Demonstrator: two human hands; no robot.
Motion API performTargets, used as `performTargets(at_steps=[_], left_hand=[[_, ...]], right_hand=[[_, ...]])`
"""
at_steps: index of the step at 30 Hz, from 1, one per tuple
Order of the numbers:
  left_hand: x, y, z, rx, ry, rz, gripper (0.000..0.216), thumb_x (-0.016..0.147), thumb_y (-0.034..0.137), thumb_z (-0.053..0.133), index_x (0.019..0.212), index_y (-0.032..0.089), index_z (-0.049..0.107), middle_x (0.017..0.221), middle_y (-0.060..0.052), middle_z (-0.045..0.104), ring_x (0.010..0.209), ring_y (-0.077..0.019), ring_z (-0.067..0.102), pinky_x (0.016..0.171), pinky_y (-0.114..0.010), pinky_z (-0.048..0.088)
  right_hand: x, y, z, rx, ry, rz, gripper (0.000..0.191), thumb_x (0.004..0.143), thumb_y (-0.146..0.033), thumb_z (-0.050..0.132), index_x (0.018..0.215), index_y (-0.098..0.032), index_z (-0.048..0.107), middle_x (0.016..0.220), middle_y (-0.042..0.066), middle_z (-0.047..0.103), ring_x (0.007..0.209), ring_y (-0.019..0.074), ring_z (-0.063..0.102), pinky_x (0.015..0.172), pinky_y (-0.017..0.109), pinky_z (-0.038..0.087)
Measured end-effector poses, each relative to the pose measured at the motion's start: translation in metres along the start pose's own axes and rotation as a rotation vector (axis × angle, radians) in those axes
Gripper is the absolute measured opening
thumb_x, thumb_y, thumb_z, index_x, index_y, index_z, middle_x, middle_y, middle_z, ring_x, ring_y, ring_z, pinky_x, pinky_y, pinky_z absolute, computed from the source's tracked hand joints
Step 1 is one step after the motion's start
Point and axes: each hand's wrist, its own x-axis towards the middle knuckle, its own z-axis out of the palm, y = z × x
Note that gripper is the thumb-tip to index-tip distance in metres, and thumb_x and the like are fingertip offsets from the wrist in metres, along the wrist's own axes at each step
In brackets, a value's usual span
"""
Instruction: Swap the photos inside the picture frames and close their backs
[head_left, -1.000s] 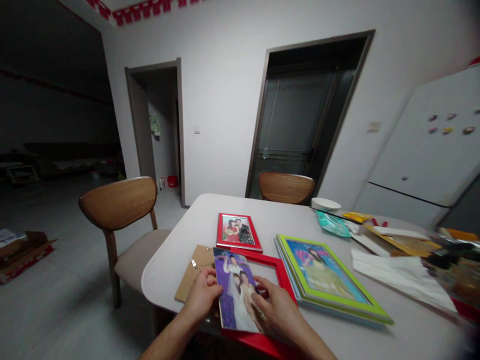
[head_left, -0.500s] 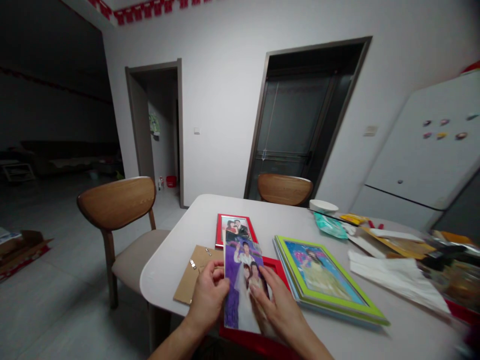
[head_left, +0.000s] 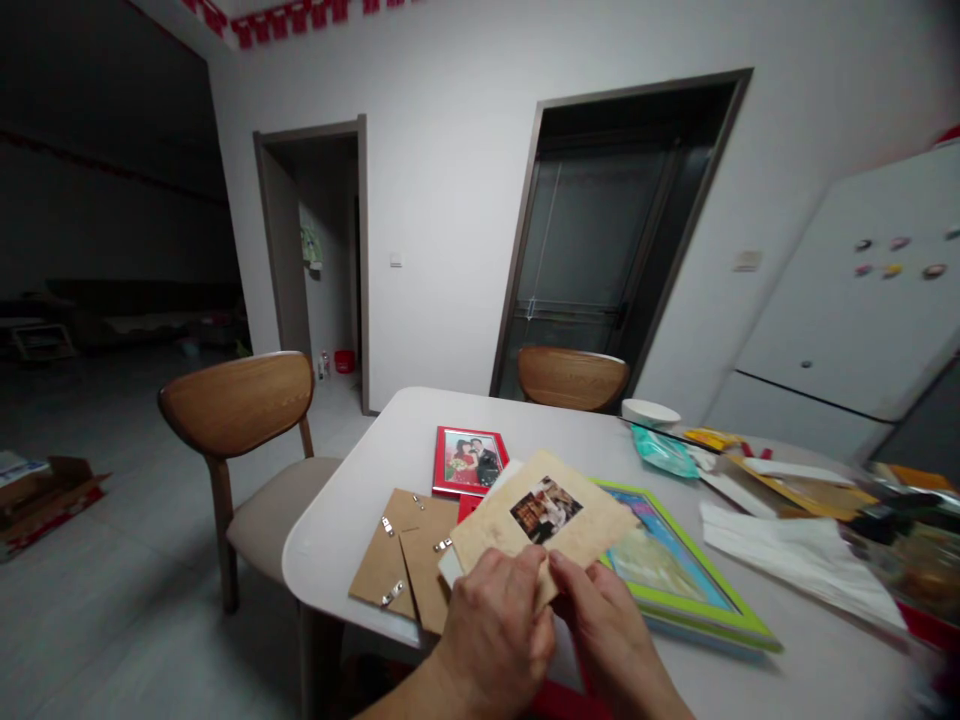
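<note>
Both my hands are closed on a small stack of photo prints point(head_left: 480, 520), tilted above the table. The top print is cream with a small dark picture in its middle, and a paler sheet edge shows beneath. My left hand point(head_left: 499, 620) grips the near edge, and my right hand point(head_left: 611, 625) pinches it close beside. Under the hands a red picture frame point(head_left: 469, 508) is mostly hidden. Brown backing boards point(head_left: 379, 555) with metal clips lie left of them. Beyond stands a red-framed couple photo point(head_left: 469, 493), lying flat. Green-framed pictures point(head_left: 742, 630) are stacked at the right.
On the right of the white table point(head_left: 330, 520) lie a teal packet point(head_left: 664, 452), a white bowl point(head_left: 651, 413), white paper point(head_left: 795, 560) and yellow envelopes point(head_left: 810, 490). Wooden chairs stand at the left point(head_left: 236, 400) and far side point(head_left: 572, 378).
The purple wedding photo is no longer visible; a cream print now faces up, turned at an angle. My hands have come together at its near edge. A second brown board shows at the left.
</note>
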Motion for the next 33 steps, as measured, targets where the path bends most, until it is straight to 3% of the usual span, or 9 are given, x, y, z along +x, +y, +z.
performTargets(at_steps=[6, 12, 18, 22, 27, 33], left_hand=[[-0.016, -0.025, 0.006, -0.071, -0.169, -0.128, 0.056, 0.065, 0.016, 0.056, 0.117, 0.016, 0.038, 0.112, -0.008, 0.052, 0.101, -0.0219, 0.046, 0.09, -0.037, 0.038], [-0.035, -0.061, 0.002, -0.079, -0.322, -0.338, 0.06, 0.061, 0.024, 0.062, 0.117, 0.013, 0.043, 0.12, -0.011, 0.047, 0.112, -0.0242, 0.039, 0.097, -0.036, 0.029], [-0.042, -0.066, 0.004, -0.091, -0.389, -0.36, 0.074, 0.054, 0.031, 0.07, 0.119, 0.013, 0.041, 0.126, -0.013, 0.041, 0.116, -0.0256, 0.034, 0.099, -0.037, 0.025], [-0.044, -0.068, 0.007, -0.087, -0.371, -0.302, 0.078, 0.046, 0.037, 0.075, 0.114, 0.015, 0.046, 0.124, -0.012, 0.044, 0.115, -0.0275, 0.035, 0.098, -0.039, 0.025], [-0.046, -0.069, 0.01, -0.075, -0.359, -0.297, 0.068, 0.05, 0.035, 0.074, 0.111, 0.015, 0.049, 0.123, -0.011, 0.045, 0.114, -0.0256, 0.037, 0.098, -0.037, 0.026], [-0.044, -0.065, 0.006, -0.049, -0.377, -0.274, 0.056, 0.057, 0.039, 0.069, 0.107, 0.019, 0.052, 0.122, -0.008, 0.046, 0.115, -0.0247, 0.036, 0.098, -0.037, 0.024]], right_hand=[[0.024, 0.022, -0.03, 0.171, 0.062, 0.16, 0.041, 0.061, -0.022, 0.049, 0.1, -0.013, 0.054, 0.077, 0.007, 0.068, 0.072, 0.0219, 0.062, 0.065, 0.03, 0.048], [0.037, 0.018, -0.066, -0.004, 0.03, 0.227, 0.056, 0.053, -0.013, 0.04, 0.108, -0.011, 0.049, 0.083, 0.009, 0.067, 0.072, 0.0218, 0.063, 0.065, 0.031, 0.048], [0.043, 0.018, -0.058, -0.143, -0.109, 0.287, 0.066, 0.054, -0.014, 0.036, 0.12, -0.009, 0.037, 0.083, 0.011, 0.067, 0.065, 0.0213, 0.063, 0.058, 0.031, 0.048], [0.049, 0.03, -0.043, -0.294, -0.05, 0.237, 0.069, 0.057, -0.016, 0.034, 0.125, -0.009, 0.03, 0.083, 0.01, 0.067, 0.062, 0.0198, 0.063, 0.053, 0.029, 0.048], [0.06, 0.048, -0.044, -0.396, 0.036, 0.115, 0.064, 0.06, -0.018, 0.034, 0.123, -0.009, 0.032, 0.086, 0.009, 0.066, 0.073, 0.0196, 0.063, 0.062, 0.028, 0.047], [0.062, 0.047, -0.048, -0.977, 0.028, -0.103, 0.044, 0.065, -0.024, 0.04, 0.106, -0.013, 0.051, 0.095, 0.01, 0.063, 0.085, 0.0216, 0.058, 0.072, 0.029, 0.041]])
